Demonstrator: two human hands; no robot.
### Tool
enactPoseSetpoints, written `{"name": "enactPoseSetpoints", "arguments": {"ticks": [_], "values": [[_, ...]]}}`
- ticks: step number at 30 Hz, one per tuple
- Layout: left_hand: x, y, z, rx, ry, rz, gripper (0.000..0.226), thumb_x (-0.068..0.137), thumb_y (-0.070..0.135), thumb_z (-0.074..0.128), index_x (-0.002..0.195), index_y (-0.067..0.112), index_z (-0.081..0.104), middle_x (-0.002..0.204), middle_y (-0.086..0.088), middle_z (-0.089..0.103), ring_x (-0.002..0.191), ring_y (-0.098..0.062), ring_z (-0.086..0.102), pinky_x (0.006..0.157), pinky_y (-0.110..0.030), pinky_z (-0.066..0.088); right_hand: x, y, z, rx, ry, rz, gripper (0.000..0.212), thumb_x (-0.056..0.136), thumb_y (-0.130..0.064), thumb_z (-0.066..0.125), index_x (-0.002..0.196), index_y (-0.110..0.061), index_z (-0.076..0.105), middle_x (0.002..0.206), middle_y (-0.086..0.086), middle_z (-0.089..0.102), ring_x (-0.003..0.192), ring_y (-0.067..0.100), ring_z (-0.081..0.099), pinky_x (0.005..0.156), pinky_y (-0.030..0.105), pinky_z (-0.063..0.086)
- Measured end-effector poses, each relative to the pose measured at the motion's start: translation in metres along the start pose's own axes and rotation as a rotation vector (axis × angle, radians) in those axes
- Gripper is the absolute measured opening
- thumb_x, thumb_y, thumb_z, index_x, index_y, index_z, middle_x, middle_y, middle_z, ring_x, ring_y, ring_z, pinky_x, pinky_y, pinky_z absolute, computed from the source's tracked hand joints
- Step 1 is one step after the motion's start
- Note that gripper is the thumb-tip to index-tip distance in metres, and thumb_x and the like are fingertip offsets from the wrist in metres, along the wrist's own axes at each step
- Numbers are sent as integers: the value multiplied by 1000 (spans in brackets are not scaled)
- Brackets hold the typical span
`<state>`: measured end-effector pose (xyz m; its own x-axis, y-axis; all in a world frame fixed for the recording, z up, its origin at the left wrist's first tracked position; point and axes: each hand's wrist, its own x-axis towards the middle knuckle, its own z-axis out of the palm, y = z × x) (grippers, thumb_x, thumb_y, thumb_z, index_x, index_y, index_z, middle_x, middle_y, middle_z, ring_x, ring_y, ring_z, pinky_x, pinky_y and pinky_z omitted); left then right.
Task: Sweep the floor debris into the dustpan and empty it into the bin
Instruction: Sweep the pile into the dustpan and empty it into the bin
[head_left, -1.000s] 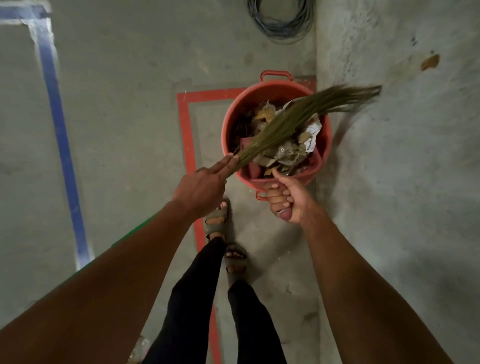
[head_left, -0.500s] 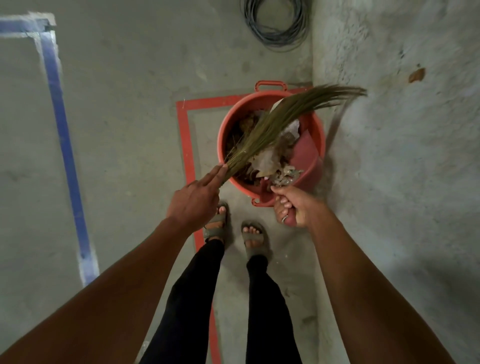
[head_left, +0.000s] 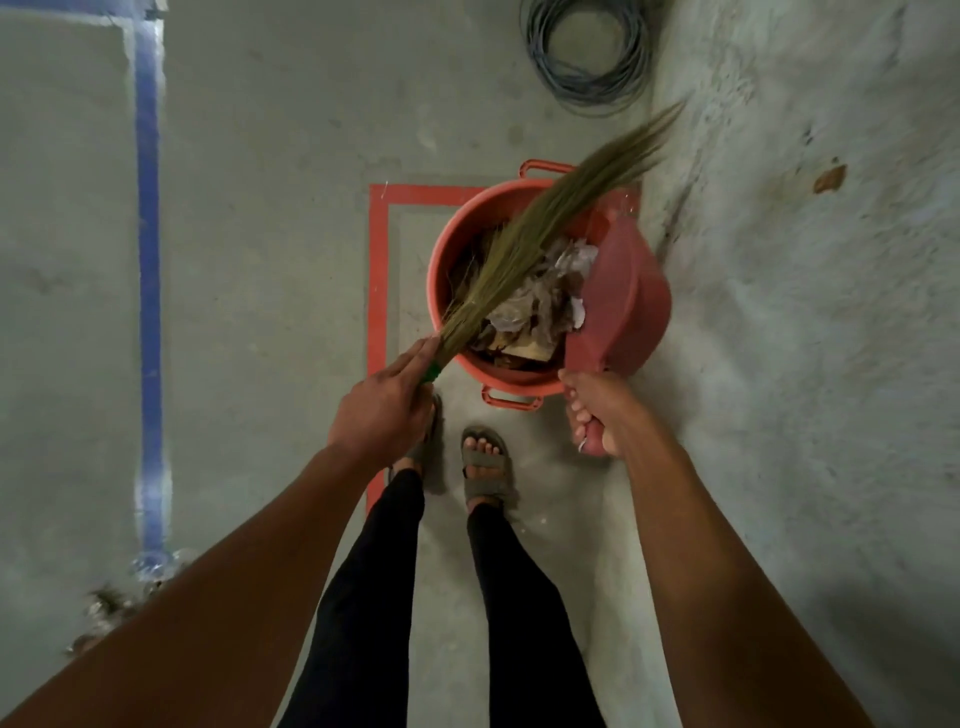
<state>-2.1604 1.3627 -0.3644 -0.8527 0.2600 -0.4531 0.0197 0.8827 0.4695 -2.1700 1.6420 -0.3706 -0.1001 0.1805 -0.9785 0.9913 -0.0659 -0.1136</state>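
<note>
Your left hand (head_left: 382, 410) covers most of the broom (head_left: 540, 244) handle; only a short green band shows below the bristles, and the fingers are curled round it with the forefinger laid along the bundle. Your right hand (head_left: 592, 410) is closed round the dustpan (head_left: 621, 301) handle, whose end just shows below the fist. The pan's open face is turned away toward the bin (head_left: 441, 270), so its contents cannot be made out. Your left foot is partly hidden behind the left wrist.

The broom's long axis runs from your left hand up and to the right, across the bin mouth, with the tips past the far rim and blurred. The dustpan stands on edge over the bin's right rim, handle toward you.

The broom is a bundle of fine dry grass fibres, fanning slightly. The dustpan is smooth red plastic with a rounded back. The bin is a round red plastic tub with loop handles near and far, holding crumpled paper and brown leaves. It stands on bare concrete floor (head_left: 270, 208) inside a red tape outline (head_left: 378, 270). A blue tape line (head_left: 148, 270) runs at left, a coil of grey cable (head_left: 584, 52) lies beyond, and loose debris (head_left: 111, 608) sits at lower left, partly behind your forearm.
</note>
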Motion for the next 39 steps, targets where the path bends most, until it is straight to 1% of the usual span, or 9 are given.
{"name": "enactPoseSetpoints", "arguments": {"ticks": [4, 8, 13, 16, 23, 25, 29, 36, 39], "values": [[-13, 10, 2, -93, 33, -69, 65, 105, 34, 48, 162, 42, 17, 156, -4, 49, 113, -34, 65, 93, -49, 58, -15, -7, -12, 124, -33, -25, 31, 103, -33, 58, 78, -18, 48, 53, -5, 33, 36, 7, 30, 36, 21, 28], [-18, 13, 4, -175, 113, -115, 62, 106, 34, 47, 162, 39, 20, 147, -11, 58, 109, -34, 66, 94, -49, 56, -22, -16, -8, 253, -184, 8, 34, 102, -30, 60, 74, -21, 43, 50, -9, 32, 36, 4, 29, 35, 20, 27], [-11, 6, 5, -231, 126, -186, 59, 104, 29, 52, 160, 33, 32, 115, -12, 71, 85, -28, 64, 77, -36, 52, 2, -22, 8, 434, -466, 163, 41, 104, -31, 56, 68, -20, 41, 45, -11, 31, 32, 2, 27, 31, 18, 27], [-9, -1, 8, -237, 127, -185, 58, 104, 26, 53, 159, 33, 35, 98, -9, 69, 74, -22, 60, 69, -31, 44, 32, -22, 20, 537, -563, 274, 41, 104, -32, 55, 68, -20, 40, 44, -11, 32, 30, 3, 29, 30, 18, 29], [-8, -41, 28, -249, 237, -254, 57, 104, 28, 52, 158, 34, 34, 110, -10, 70, 80, -24, 61, 73, -33, 45, 93, -29, 48, 618, -473, 325, 45, 102, -29, 61, 64, -19, 39, 47, -8, 34, 33, 4, 33, 32, 18, 30], [-11, -51, 29, -253, 240, -289, 57, 104, 28, 51, 158, 34, 34, 116, -11, 70, 84, -26, 63, 75, -35, 49, 98, -30, 56, 613, -437, 320, 45, 103, -29, 61, 65, -18, 39, 48, -8, 34, 33, 5, 33, 31, 20, 31], [-17, -63, 28, -248, 198, -309, 56, 104, 30, 49, 158, 35, 32, 111, -12, 70, 79, -25, 62, 71, -36, 51, 74, -33, 64, 661, -485, 289, 46, 104, -30, 58, 64, -19, 39, 48, -8, 33, 33, 3, 32, 31, 18, 30], [-18, -60, 20, -285, 202, -334, 56, 105, 29, 49, 159, 33, 32, 123, -12, 68, 86, -25, 62, 77, -36, 50, -2, -34, 52, 591, -640, 106, 41, 103, -38, 55, 69, -19, 42, 43, -12, 31, 29, 3, 29, 30, 17, 28], [-13, -59, 18, -293, 198, -326, 56, 106, 28, 48, 159, 31, 32, 116, -9, 68, 79, -19, 61, 72, -31, 45, -19, -47, 49, 605, -650, -30, 41, 103, -39, 55, 69, -21, 41, 44, -12, 29, 30, 3, 27, 30, 16, 26]]}}
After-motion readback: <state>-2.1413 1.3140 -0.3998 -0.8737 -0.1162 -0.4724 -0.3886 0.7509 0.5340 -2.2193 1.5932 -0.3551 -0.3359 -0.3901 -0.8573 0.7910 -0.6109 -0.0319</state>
